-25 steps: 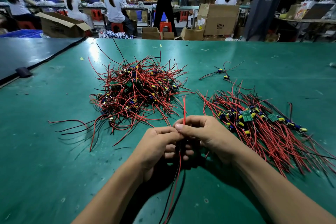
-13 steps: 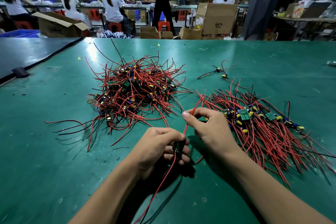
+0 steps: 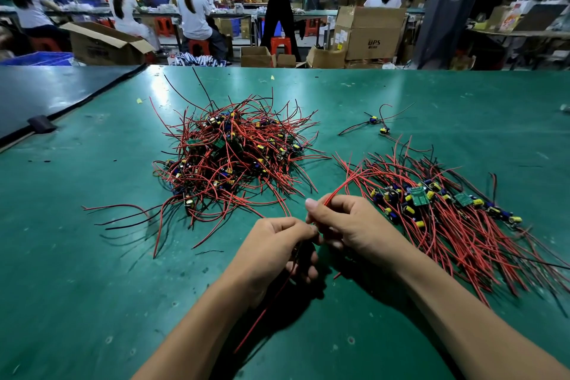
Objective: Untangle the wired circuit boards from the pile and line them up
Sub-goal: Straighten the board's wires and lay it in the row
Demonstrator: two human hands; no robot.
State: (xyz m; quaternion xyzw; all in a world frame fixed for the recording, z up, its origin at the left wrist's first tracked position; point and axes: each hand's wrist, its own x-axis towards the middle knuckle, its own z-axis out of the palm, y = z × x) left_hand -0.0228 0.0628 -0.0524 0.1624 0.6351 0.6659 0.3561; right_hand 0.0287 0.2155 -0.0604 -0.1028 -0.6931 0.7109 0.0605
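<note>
Left hand (image 3: 277, 253) & right hand (image 3: 348, 225) pinch thin red wires (image 3: 339, 190) of one board (hidden) near front edge of green table (image 3: 92, 256). They arc toward the sorted row of wired boards (image 3: 447, 213); pulling may snag it.

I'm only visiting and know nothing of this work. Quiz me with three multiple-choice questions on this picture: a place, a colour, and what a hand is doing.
1. Where does the neat row of wired circuit boards lie from the tangled pile of red-wired boards?
A. right of it
B. left of it
C. on top of it

2. What colour is the flat table surface?
A. white
B. green
C. yellow

3. What does the right hand do with the thin red wires?
A. lies flat beside them
B. pinches them
C. drops them in a box

1 A: the row fans out to the pile's right.
2 B: the surface is green throughout.
3 B: thumb and forefinger close on the wires.
</note>
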